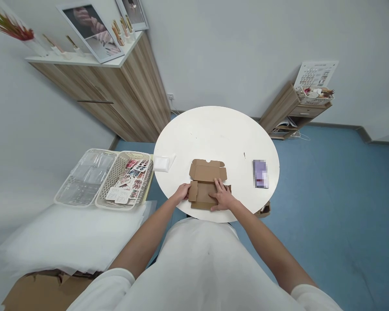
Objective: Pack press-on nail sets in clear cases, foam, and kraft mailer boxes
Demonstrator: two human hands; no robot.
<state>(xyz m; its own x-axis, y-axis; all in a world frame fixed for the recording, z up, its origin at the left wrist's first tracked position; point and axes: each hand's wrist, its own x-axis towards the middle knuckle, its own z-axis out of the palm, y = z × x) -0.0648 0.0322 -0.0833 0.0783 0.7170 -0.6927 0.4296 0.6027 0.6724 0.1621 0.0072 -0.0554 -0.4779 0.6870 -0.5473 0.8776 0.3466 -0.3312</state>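
A brown cardboard box point(205, 170) lies unfolded near the front edge of the white round table point(214, 129), its lid flap spread away from me. My left hand point(182, 192) pinches the box's left side flap between thumb and fingers. Inside the box's right part, my right hand point(223, 196) rests with fingers spread, pressing on the cardboard and partly covering the right flap. Left of the box sits a small white packet point(162, 163). Toward the table's right edge lies a purple item point(260, 173), blurred in the picture.
At left stand a basket of printed cards point(129, 181) and another basket with clear plastic packs point(84, 177). White sheets point(74, 237) are stacked below them. A wooden cabinet point(97, 90) stands back left, a small shelf unit point(285, 108) back right. An open carton point(264, 211) shows under the table.
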